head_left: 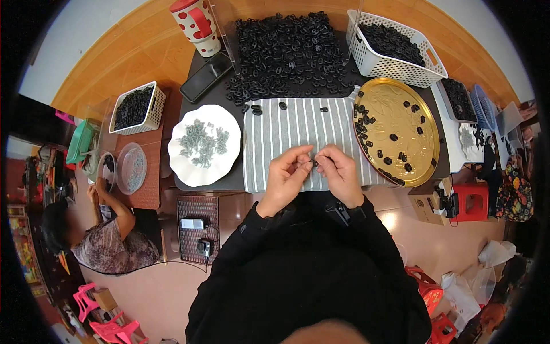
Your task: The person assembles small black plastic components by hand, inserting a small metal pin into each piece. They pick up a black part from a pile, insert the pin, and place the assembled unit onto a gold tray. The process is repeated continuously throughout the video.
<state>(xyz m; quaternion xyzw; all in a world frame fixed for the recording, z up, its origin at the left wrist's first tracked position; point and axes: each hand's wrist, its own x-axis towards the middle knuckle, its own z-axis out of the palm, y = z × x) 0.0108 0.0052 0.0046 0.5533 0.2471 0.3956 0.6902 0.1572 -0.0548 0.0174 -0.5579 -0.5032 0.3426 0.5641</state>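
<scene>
My left hand and my right hand meet over the grey-and-white striped cloth, near its front edge. Between their fingertips is a small black plastic piece, mostly covered by the fingers. Both hands are closed in a pinch. A few loose black oval pieces lie along the cloth's far edge. To the left, a white scalloped plate bears a heap of small greyish parts. On the right, a round gold tray has several black oval pieces scattered on it.
A big pile of black pieces covers the table's back, beside a white basket of more. A phone and a red-dotted tumbler stand at back left. Another person works at a table on the left.
</scene>
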